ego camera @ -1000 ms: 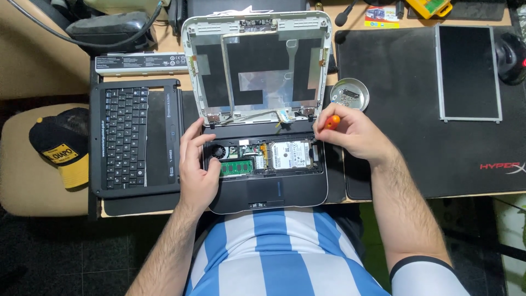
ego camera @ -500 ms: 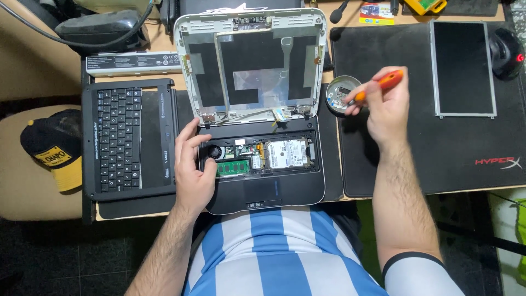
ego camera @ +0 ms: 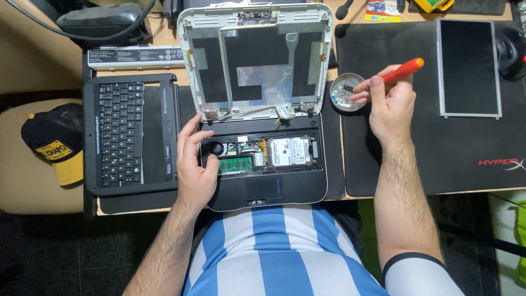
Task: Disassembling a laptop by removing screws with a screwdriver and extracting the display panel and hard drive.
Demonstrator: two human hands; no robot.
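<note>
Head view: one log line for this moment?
left hand: on opened laptop base | right hand: holding orange screwdriver, fingers over small metal dish | removed keyboard: left

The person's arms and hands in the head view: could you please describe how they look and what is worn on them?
Both hands, the left hand and the right hand, are bare: no gloves, rings or watch show. The forearms are bare and hairy. A white short sleeve with a dark band at its hem covers the right upper arm. The left arm's sleeve is out of view.
</note>
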